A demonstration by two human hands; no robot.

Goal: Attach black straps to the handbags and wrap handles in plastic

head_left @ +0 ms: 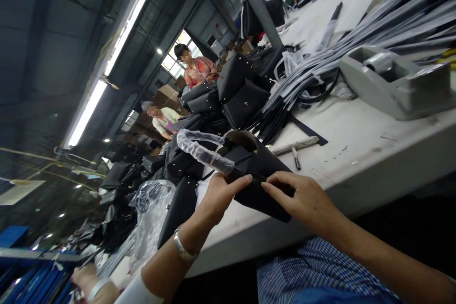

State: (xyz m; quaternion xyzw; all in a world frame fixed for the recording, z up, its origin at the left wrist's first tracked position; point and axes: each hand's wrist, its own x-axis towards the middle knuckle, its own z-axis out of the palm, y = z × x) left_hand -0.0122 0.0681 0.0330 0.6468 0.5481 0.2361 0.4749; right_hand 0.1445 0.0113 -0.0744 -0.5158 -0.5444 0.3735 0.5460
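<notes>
A black handbag (270, 164) lies tilted at the front of the white table, its handle (203, 149) wrapped in clear plastic. My left hand (223, 192) is closed on the bag's near edge, thumb on top and the other fingers partly hidden behind it. With thumb and fingers pinched, my right hand (295, 192) grips the same edge a little to the right. The two thumbs are close together but apart. Just beyond the bag lies a small hammer (297, 147).
A grey tape dispenser (395, 80) stands at right, before a pile of black and grey straps (335, 61). Many black bags (235, 85) are heaped behind. Clear plastic wrap (151, 213) lies at left. Co-workers (199, 71) stand farther back; another person's arm (94, 285) shows at lower left.
</notes>
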